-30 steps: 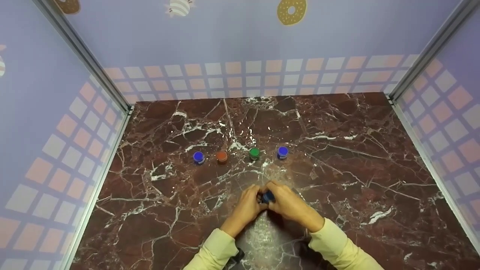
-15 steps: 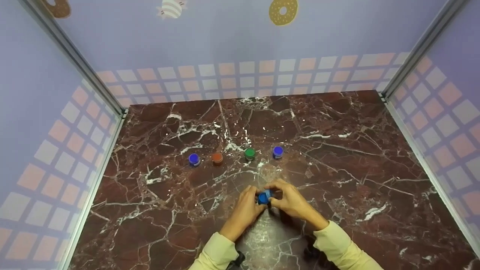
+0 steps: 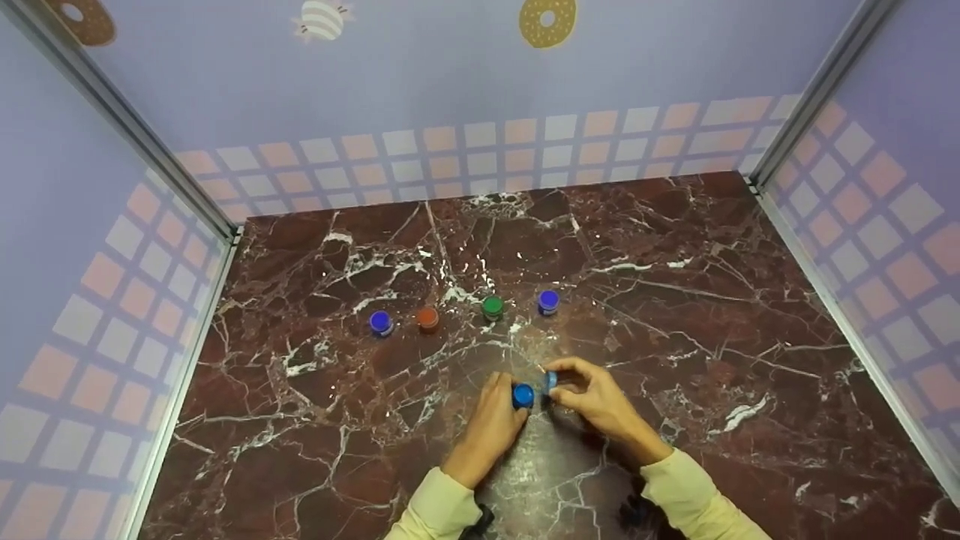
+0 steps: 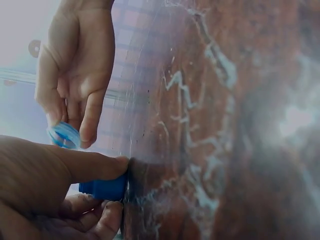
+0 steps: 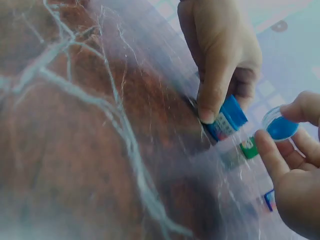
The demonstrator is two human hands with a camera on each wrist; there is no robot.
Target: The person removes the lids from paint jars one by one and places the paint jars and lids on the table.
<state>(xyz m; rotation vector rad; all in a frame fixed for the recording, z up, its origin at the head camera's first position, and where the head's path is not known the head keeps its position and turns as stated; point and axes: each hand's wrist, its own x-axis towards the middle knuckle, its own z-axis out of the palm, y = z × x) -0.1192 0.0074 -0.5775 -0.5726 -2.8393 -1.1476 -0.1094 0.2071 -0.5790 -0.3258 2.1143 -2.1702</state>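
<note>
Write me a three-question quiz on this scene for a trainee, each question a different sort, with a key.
1. Fill the gap: the right hand pinches a ____.
2. True or false: the left hand grips an open blue jar.
3. Multiple choice: in the head view, which colour of jar stands directly to the left of the green jar? A) white B) orange C) yellow

Key:
1. lid
2. True; its uncovered mouth shows in the head view.
3. B, the orange jar
</note>
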